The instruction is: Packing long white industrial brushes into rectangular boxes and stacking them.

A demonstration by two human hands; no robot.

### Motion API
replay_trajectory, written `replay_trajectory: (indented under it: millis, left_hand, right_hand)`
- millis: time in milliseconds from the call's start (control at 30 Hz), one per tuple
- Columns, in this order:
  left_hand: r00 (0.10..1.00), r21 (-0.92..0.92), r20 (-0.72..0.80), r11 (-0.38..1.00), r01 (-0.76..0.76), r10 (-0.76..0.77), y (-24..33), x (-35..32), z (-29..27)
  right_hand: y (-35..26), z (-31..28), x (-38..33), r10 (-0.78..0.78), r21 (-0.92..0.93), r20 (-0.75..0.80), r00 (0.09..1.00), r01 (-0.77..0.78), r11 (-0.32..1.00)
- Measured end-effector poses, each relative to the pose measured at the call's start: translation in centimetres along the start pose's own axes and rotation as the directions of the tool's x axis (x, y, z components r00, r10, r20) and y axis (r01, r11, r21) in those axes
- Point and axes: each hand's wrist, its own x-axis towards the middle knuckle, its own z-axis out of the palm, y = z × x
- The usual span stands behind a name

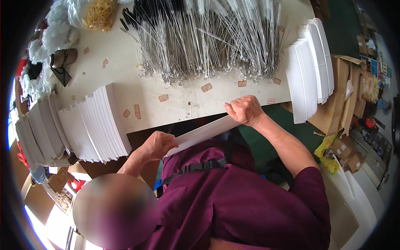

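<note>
So we've got a long white strip by the near edge of the table, our left hand pinching one end, our right hand curled tight on the other, wire brushes piled further back.

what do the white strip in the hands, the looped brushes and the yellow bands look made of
White strip: probably thin card, matte, with a straight, crisp edge.
Brushes: apparently metal wire, shiny and silvery, ending in loops; bristle material unclear.
Yellow bands: perhaps rubber, being thin, tangled loops; finish unclear.
</note>
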Motion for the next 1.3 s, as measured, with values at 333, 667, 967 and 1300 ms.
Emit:
replay_trajectory:
  millis: [333,667,967,1300]
  left_hand:
    - [0.993,0.018,-0.053,0.994,0.106,-0.105,-0.2,0.4,-1.7]
    - [0.997,-0.050,0.070,0.998,-0.036,0.040,2.6,4.3,-2.6]
    - [0.842,0.689,-0.412,0.724,0.037,0.349,0.0,7.4,0.6]
    - [0.012,-0.029,-0.999,0.988,0.151,-0.031,-5.2,-4.9,-1.4]
  right_hand:
    - [1.7,-1.5,-0.3,0.041,0.007,0.010,0.999,-0.041,0.999]
    - [-1.2,-0.6,4.5,-0.047,0.034,-0.034,0.998,0.048,0.998]
    - [-1.0,-0.1,2.9,0.053,0.070,0.095,0.994,-0.060,0.996]
    - [-1.7,3.0,2.4,0.124,-0.025,0.227,0.966,-0.122,0.992]
